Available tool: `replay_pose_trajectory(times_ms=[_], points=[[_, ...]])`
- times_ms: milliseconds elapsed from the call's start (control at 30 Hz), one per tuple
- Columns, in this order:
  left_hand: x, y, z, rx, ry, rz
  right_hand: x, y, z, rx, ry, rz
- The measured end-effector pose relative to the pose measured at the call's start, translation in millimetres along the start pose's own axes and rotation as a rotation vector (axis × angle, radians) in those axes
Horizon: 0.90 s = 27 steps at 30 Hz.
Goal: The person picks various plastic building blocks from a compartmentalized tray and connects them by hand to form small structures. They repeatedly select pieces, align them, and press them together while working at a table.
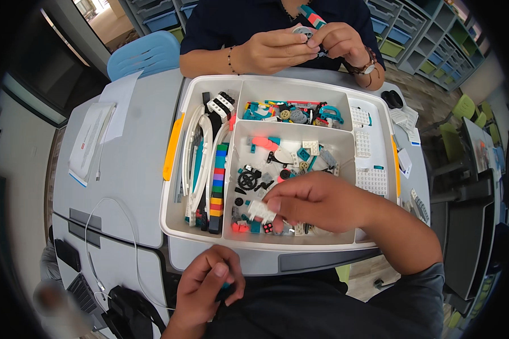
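My right hand (pixel 316 203) reaches into the large compartment of a white storage tray (pixel 266 246). Its thumb and fingers pinch a white studded building piece (pixel 260 211) above loose parts. Around it lie a black gear (pixel 247 180), coral pieces (pixel 264 143) and a white studded brick (pixel 310 148). My left hand (pixel 212 285) is curled in front of the tray's near edge; a bit of a small teal piece (pixel 227 284) shows between its fingers, mostly hidden.
Opposite, a person's hands (pixel 308 48) hold a grey round part and a striped brick stick. The tray's left compartment holds white curved beams (pixel 197 164) and a multicoloured brick column (pixel 216 186). A white cable (pixel 137 243) and papers (pixel 93 138) lie on the left table.
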<state>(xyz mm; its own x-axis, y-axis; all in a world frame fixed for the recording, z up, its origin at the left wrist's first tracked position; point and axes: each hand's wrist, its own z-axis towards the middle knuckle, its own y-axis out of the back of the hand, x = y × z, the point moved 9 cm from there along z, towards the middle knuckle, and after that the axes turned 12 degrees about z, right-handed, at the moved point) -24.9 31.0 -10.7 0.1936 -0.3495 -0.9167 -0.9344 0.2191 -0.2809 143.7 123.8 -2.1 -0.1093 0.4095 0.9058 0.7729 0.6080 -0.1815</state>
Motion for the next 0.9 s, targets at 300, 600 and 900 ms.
replay_pose_trajectory(times_ms=[300,600,900], points=[[-25.6,-23.1,13.4,-0.139,-0.131,0.504,5.1,-27.7,-7.1,0.167,-0.038,-0.153],[-17.7,3.5,7.8,-0.29,0.001,0.284,-15.1,-1.8,-10.9,-0.1,0.243,-1.085],[-10.2,-3.3,5.3,-0.158,0.047,0.244,11.6,-4.3,-11.1,-0.082,0.155,-0.805]])
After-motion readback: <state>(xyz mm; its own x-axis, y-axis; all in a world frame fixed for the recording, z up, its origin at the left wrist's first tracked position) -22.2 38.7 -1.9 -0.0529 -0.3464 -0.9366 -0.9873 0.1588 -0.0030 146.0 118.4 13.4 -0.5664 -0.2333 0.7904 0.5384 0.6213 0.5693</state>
